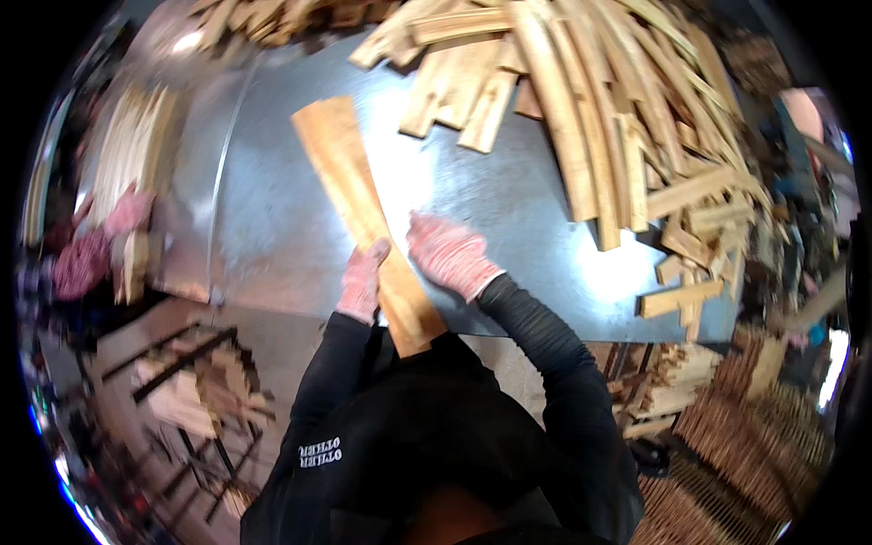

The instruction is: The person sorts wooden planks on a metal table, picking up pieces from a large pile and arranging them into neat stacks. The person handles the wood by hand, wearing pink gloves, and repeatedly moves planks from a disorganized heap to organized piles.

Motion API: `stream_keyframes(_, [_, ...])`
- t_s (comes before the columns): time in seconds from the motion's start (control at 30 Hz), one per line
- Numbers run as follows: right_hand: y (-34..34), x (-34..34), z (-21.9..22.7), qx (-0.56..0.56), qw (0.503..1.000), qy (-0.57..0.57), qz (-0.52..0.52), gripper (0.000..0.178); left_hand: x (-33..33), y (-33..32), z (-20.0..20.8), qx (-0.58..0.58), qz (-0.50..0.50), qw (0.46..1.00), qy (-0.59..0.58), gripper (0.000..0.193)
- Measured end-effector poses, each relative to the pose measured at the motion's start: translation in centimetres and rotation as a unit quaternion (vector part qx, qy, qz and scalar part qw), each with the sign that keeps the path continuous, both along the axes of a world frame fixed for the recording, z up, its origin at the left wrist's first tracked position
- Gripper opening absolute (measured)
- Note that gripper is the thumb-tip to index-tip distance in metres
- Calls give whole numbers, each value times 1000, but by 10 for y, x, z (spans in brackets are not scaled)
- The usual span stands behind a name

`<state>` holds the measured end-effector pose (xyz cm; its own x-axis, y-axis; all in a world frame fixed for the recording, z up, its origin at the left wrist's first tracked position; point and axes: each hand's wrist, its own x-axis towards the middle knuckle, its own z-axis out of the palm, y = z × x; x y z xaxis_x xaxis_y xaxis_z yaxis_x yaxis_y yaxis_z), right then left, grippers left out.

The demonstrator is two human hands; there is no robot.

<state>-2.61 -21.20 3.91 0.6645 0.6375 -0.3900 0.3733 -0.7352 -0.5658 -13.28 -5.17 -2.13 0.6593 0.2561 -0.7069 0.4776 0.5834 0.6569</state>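
The left hand point(361, 283) in a pink glove grips the long plank point(363, 218) near its close end. The plank lies slanted on the metal worktop point(272, 209). The right hand point(450, 256) is open and flat on the worktop, just beside the plank. A heap of wood pieces point(599, 100) lies behind, to the right.

Both hands wear knitted work gloves, whitish with a red-pink speckled pattern: the left hand point(361, 283) and the right hand point(450, 254) alike. Long, close-fitting black ribbed sleeves cover both forearms. The torso is in a black garment with small white lettering on the left shoulder.
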Motion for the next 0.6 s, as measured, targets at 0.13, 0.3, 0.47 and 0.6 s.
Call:
stream_keyframes(0.13, [-140,125,-10,-183,859,-367,-306,82,3,-20,8,39,-5,997,-65,54])
stream_keyframes(0.3, [-209,156,-47,-200,860,-313,-350,63,4,-47,-4,145,-55,987,-32,62])
stream_keyframes(0.47, [-94,-17,4,-160,920,-324,-154,63,1,-60,-27,30,3,995,-92,49])
stream_keyframes(0.6, [-98,-26,25,-72,976,-138,-149,91,17,-81,2,-82,29,992,-94,54])
